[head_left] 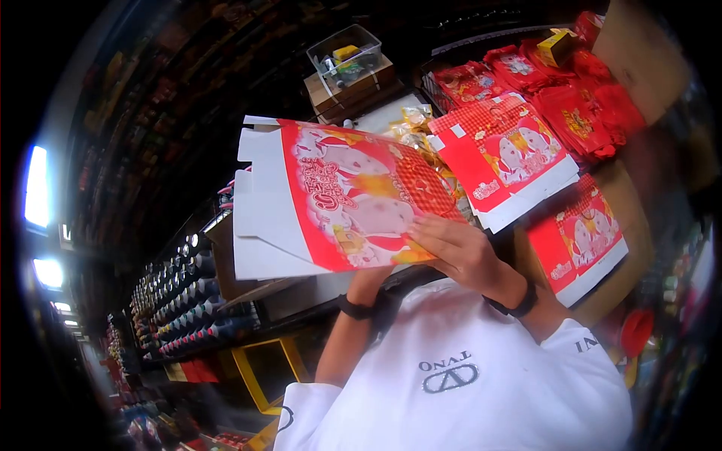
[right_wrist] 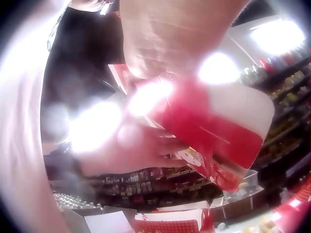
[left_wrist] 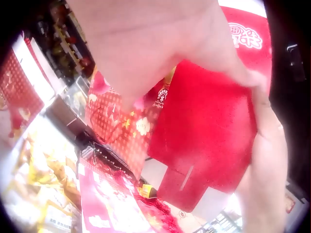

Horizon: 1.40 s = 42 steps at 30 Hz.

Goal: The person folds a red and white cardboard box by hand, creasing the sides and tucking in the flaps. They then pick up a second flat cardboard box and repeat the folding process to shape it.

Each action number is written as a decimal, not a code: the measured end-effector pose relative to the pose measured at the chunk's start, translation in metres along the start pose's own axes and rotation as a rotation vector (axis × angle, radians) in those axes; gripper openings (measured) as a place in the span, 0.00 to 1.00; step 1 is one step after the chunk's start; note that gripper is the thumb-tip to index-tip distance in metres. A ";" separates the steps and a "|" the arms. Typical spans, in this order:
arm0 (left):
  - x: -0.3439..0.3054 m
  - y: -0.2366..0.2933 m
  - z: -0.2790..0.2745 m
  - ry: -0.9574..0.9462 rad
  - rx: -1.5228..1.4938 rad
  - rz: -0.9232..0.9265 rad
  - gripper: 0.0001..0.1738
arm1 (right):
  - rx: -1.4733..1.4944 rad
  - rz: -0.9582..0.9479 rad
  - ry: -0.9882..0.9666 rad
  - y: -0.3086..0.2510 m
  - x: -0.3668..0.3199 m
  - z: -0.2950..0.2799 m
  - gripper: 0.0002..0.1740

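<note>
A red and white printed carton (head_left: 361, 188) with cartoon figures is held up in front of the chest, its white end flaps pointing left. My right hand (head_left: 462, 252) grips its near right edge, fingers lying across the printed face. The left hand (head_left: 368, 282) is under the near edge, mostly hidden by the carton in the head view. In the left wrist view that hand (left_wrist: 269, 145) holds around a plain red side panel (left_wrist: 204, 126) with slotted flaps, next to a checked panel (left_wrist: 121, 121). In the right wrist view my right hand (right_wrist: 165, 43) is at the carton's edge.
Flat printed cartons (head_left: 511, 158) lie in a stack beside the right arm, with another carton (head_left: 579, 240) on a brown box. Red packages (head_left: 571, 113) are heaped behind. A clear plastic bin (head_left: 346, 56) sits on a brown box. Rows of bottles (head_left: 180, 301) stand at left.
</note>
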<state>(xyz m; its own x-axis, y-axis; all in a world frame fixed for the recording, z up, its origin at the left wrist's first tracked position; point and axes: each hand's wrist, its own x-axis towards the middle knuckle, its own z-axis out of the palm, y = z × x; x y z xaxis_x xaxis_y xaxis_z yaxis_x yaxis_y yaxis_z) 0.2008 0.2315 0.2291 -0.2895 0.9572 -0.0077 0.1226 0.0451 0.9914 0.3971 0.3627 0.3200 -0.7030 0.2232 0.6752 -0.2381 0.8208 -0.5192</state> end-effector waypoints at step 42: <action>-0.001 0.057 -0.027 0.527 -0.243 0.335 0.15 | 0.077 0.740 0.258 0.064 -0.017 -0.030 0.50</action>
<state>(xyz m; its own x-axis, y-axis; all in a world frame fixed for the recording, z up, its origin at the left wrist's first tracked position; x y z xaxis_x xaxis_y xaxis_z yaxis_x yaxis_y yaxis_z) 0.1819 0.2255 0.2889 -0.7055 0.6378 0.3092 0.0868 -0.3552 0.9307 0.4143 0.4272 0.2914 -0.5215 0.8203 0.2349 0.1788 0.3742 -0.9100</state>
